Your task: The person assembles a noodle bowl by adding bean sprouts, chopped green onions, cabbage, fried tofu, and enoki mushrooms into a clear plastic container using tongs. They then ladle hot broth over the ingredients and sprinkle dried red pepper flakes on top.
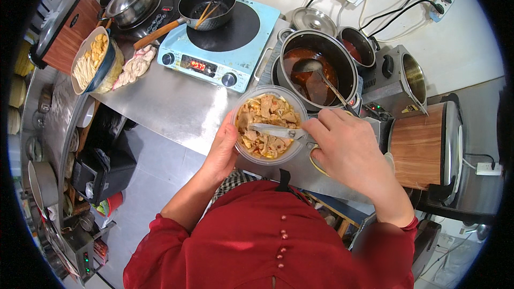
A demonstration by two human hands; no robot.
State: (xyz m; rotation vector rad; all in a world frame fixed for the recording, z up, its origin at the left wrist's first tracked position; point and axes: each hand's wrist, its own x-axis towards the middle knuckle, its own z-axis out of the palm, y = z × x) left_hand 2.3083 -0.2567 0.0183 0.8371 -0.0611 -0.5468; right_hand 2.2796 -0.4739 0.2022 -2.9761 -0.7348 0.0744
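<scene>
My left hand point(221, 147) is closed around the left side of a round clear plastic bowl point(276, 161), holding it up over the counter's front edge. Sliced cooked meat point(266, 107) with pale strips and an orange sauce fills the bowl. In my right hand point(345, 144) is a pair of scissors point(278, 130) with yellow-edged handles. Their metal blades reach leftward across the bowl and lie on the meat; whether they are spread cannot be made out. Just beyond the bowl stands a deep pot point(347, 67) of reddish-brown broth, a ladle point(308, 67) resting in it.
A light-blue induction cooker point(214, 69) carries a wok point(208, 8) with chopsticks in it. To the left are a bowl of pale food point(85, 72), raw meat point(136, 65) and a lidded pot point(131, 2). A wood-patterned cooker point(420, 144) stands right. Cables hang along the wall.
</scene>
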